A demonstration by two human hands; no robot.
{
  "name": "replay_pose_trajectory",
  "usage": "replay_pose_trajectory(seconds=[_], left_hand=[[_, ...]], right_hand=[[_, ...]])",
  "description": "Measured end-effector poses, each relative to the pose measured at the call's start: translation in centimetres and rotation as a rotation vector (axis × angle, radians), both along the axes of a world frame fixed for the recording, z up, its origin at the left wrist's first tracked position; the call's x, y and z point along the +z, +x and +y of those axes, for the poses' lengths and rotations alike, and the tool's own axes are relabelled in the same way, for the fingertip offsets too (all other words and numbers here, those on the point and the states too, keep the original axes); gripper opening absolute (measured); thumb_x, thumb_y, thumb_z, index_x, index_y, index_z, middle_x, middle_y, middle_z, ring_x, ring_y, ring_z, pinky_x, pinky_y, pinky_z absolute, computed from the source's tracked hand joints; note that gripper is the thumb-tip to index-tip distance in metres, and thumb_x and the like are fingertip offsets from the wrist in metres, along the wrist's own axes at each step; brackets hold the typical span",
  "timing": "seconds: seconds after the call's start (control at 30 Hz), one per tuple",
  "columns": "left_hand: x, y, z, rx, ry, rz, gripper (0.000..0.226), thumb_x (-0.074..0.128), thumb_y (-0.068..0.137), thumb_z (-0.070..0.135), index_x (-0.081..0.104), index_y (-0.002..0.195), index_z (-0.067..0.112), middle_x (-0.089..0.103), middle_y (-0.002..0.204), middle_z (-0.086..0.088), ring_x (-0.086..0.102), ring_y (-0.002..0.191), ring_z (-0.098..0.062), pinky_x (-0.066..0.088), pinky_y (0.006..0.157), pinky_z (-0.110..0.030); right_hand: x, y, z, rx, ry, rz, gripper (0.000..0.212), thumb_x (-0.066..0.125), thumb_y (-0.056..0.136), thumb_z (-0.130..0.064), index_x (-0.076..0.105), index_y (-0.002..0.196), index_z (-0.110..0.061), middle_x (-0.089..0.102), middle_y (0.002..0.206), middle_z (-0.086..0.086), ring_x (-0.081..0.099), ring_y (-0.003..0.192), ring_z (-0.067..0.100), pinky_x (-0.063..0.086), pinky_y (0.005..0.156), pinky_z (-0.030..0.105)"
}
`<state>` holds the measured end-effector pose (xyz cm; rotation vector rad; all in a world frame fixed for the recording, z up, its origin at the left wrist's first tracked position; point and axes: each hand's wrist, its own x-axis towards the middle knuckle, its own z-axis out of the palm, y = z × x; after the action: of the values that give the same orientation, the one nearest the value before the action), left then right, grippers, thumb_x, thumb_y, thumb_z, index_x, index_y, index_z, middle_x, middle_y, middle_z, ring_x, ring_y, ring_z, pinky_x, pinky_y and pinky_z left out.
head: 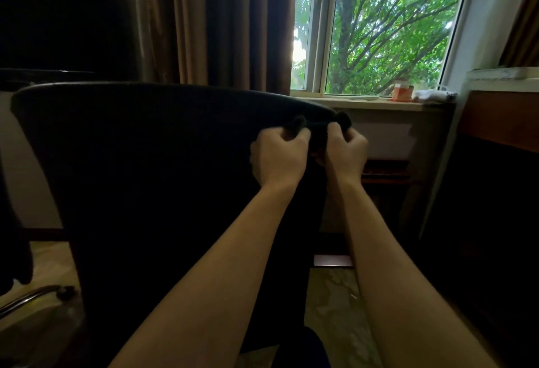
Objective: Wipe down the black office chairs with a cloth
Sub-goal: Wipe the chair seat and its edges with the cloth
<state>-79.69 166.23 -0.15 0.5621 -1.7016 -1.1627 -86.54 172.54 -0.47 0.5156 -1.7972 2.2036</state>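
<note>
A black office chair stands with its backrest towards me, filling the left and middle of the view. A dark cloth is bunched at the backrest's upper right corner. My left hand grips the cloth's left part with curled fingers. My right hand grips its right part the same way. Both hands sit close together, just below the chair's top edge. The cloth is nearly the same colour as the chair, so its outline is hard to make out.
A window with green trees lies ahead, brown curtains to its left. An orange box and white items sit on the sill. A dark wooden desk stands at the right. A chrome chair leg shows at lower left.
</note>
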Motion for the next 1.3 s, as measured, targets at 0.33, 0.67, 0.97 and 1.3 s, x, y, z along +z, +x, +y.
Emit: replay_pose_trajectory(seconds=[0.33, 0.67, 0.97, 1.3], left_hand=[[-16.5, -1.8, -1.4, 0.053, 0.316, -0.41, 0.021, 0.07, 0.086, 0.037, 0.075, 0.091, 0.017, 0.071, 0.082, 0.001, 0.068, 0.074, -0.017, 0.059, 0.07, -0.033], [-15.4, -1.4, -1.3, -0.018, 0.438, -0.189, 0.019, 0.07, 0.086, 0.031, 0.064, 0.069, 0.027, 0.072, 0.08, 0.002, 0.069, 0.075, -0.017, 0.061, 0.077, -0.04], [-3.3, 0.2, -1.7, -0.038, 0.193, 0.094, 0.03, 0.071, 0.081, 0.038, 0.06, 0.055, 0.029, 0.066, 0.06, 0.014, 0.068, 0.066, -0.008, 0.058, 0.07, -0.029], [-17.2, 0.1, -1.6, -0.081, 0.463, -0.246, 0.015, 0.069, 0.088, 0.027, 0.064, 0.074, 0.026, 0.071, 0.087, -0.001, 0.068, 0.078, -0.017, 0.059, 0.073, -0.033]], right_hand=[[-17.3, -0.9, -1.2, 0.091, 0.286, -0.366, 0.021, 0.053, 0.094, -0.029, 0.068, 0.103, -0.017, 0.069, 0.084, 0.003, 0.067, 0.079, 0.021, 0.057, 0.08, 0.047], [-15.3, -1.0, -0.6, 0.144, 0.176, -0.383, 0.017, 0.056, 0.092, -0.026, 0.067, 0.086, -0.015, 0.072, 0.088, 0.01, 0.071, 0.082, 0.026, 0.058, 0.081, 0.052], [-2.9, 0.3, 0.3, 0.261, -0.054, -0.084, 0.013, 0.06, 0.094, -0.016, 0.065, 0.085, -0.008, 0.073, 0.09, 0.016, 0.073, 0.082, 0.027, 0.061, 0.073, 0.036], [-17.3, -0.6, -0.9, 0.175, 0.19, -0.436, 0.018, 0.058, 0.092, -0.028, 0.068, 0.092, -0.013, 0.071, 0.087, 0.011, 0.069, 0.081, 0.029, 0.057, 0.076, 0.046]])
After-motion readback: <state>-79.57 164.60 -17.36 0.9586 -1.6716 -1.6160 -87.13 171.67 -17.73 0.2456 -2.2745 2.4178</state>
